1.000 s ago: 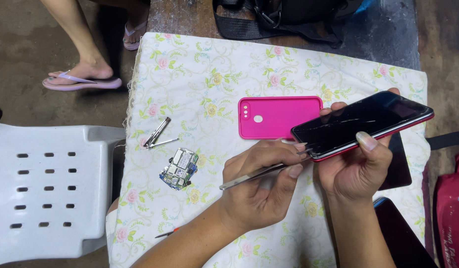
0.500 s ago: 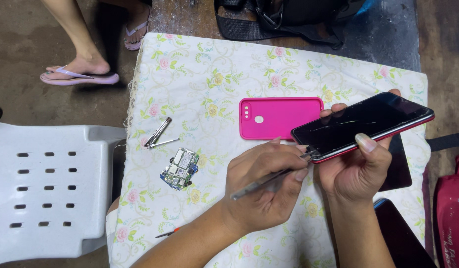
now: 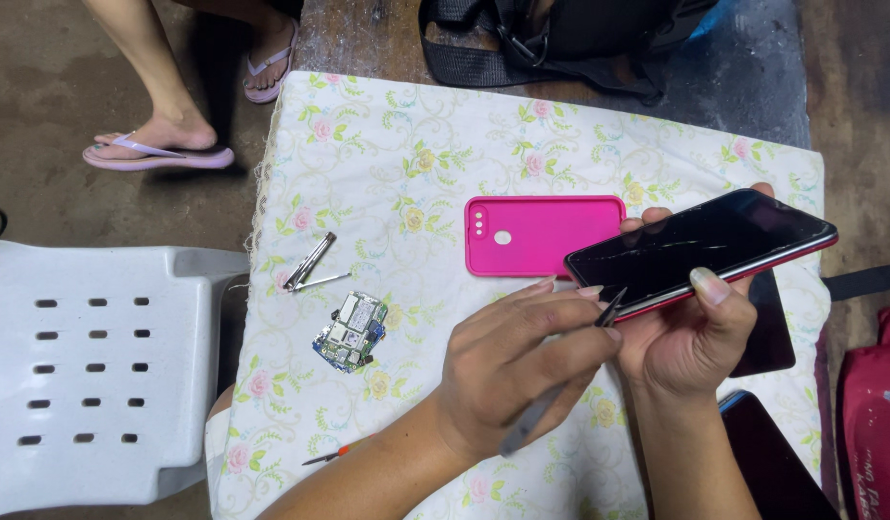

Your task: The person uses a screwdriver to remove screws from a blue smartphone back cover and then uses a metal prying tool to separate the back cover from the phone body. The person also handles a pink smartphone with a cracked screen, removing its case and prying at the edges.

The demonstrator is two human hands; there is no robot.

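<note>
My right hand (image 3: 690,342) holds a black phone with a cracked screen and red edge (image 3: 705,241) tilted above the table, thumb on the glass and fingertips behind it. My left hand (image 3: 517,371) grips a thin grey metal tool (image 3: 536,421) like a pen, and its tip touches the phone's near long edge close to the left corner. A pink phone case (image 3: 531,236) lies flat on the floral tablecloth (image 3: 416,154) just behind my hands.
A small green circuit board (image 3: 350,332) and metal tweezers (image 3: 310,262) lie to the left, a tiny screwdriver (image 3: 329,455) nearer me. Two dark devices (image 3: 767,337) (image 3: 772,462) lie under my right arm. White plastic chair (image 3: 89,366) left, black bag (image 3: 580,39) behind, another person's sandalled feet (image 3: 161,144).
The tool has swung from lying nearly flat to a steeper angle, its tip staying at the phone's near edge. The phone has hardly moved.
</note>
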